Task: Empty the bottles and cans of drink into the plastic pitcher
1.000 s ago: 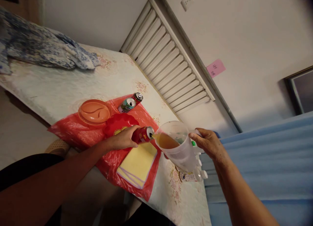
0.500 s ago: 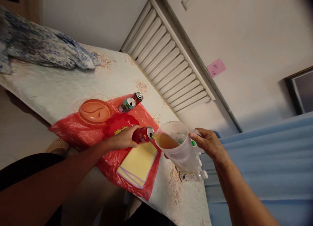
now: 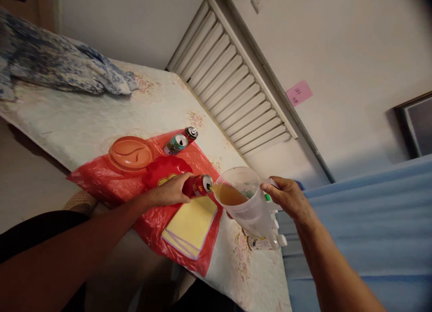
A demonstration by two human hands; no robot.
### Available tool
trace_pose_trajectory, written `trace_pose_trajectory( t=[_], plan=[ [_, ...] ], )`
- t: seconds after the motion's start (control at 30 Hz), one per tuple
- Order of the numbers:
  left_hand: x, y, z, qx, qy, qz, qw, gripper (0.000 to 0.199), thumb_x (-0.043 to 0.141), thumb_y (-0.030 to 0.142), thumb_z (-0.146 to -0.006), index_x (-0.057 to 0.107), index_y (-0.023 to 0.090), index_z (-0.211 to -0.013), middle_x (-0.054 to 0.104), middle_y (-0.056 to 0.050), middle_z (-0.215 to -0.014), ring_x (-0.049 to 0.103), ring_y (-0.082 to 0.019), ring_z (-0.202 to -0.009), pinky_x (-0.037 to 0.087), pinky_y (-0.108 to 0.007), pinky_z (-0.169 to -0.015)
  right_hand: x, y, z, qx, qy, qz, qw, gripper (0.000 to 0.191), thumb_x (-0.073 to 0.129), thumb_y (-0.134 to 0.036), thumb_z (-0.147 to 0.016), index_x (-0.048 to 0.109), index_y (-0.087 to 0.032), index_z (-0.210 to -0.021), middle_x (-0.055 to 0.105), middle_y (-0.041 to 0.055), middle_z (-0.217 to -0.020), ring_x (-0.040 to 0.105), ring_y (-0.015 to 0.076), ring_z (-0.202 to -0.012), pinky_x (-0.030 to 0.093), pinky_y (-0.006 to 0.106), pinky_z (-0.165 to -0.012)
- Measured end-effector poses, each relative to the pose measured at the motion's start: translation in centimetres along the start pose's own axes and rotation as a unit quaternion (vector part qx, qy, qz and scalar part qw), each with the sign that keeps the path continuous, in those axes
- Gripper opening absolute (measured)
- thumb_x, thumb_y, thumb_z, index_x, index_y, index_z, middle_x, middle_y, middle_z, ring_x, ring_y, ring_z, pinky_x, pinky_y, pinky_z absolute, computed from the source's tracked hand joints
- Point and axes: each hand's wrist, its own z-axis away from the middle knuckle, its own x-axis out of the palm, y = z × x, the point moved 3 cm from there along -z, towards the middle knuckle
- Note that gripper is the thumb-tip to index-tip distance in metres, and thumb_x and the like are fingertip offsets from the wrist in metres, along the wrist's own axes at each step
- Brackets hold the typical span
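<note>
My left hand is closed round a red drink can, tipped on its side with its opened top at the rim of a translucent plastic pitcher. A thin stream of amber liquid runs from the can into the pitcher. Inside the tilted pitcher, brownish-orange liquid lies against the near wall. My right hand grips the pitcher's handle, thumb on top. Below the can lies a folded yellow cloth on a red plastic bag.
On the bag are a red scalloped dish, an orange lidded bowl, a green can and a dark red can. White-capped bottles stand behind the pitcher. Patterned fabric lies on the table's far left.
Liquid keeps flowing from the red can into the pitcher. Both hands hold nearly the same position, and the objects on the table have not moved.
</note>
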Motion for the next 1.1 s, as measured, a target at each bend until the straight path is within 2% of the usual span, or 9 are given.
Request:
trace_pose_trajectory(
  t=[0.73, 1.1],
  plan=[
    [0.0, 0.1, 0.0, -0.005, -0.005, -0.008, 1.0, 0.061, 0.071, 0.027, -0.062, 0.055, 0.023, -0.12, 0.068, -0.006, -0.113, 0.065, -0.029, -0.102, 0.049, -0.034, -0.082, 0.4, 0.4, 0.2, 0.021, -0.008, -0.013, 1.0, 0.05, 0.066, -0.064, -0.075, 0.047, -0.02, -0.059, 0.04, -0.005, -0.051, 0.038, 0.0089, -0.046, 0.028, 0.02, -0.039],
    [0.0, 0.2, 0.2, -0.011, -0.006, -0.011, 1.0, 0.064, 0.071, 0.027, -0.061, 0.054, 0.024, -0.122, 0.068, -0.005, -0.113, 0.065, -0.03, -0.103, 0.049, -0.034, -0.081, 1.3, 1.5, 0.1, -0.01, 0.009, -0.036, 0.999, 0.056, 0.066, -0.066, -0.074, 0.038, -0.021, -0.054, 0.031, -0.006, -0.053, 0.029, 0.0081, -0.05, 0.024, 0.022, -0.046]
  ],
)
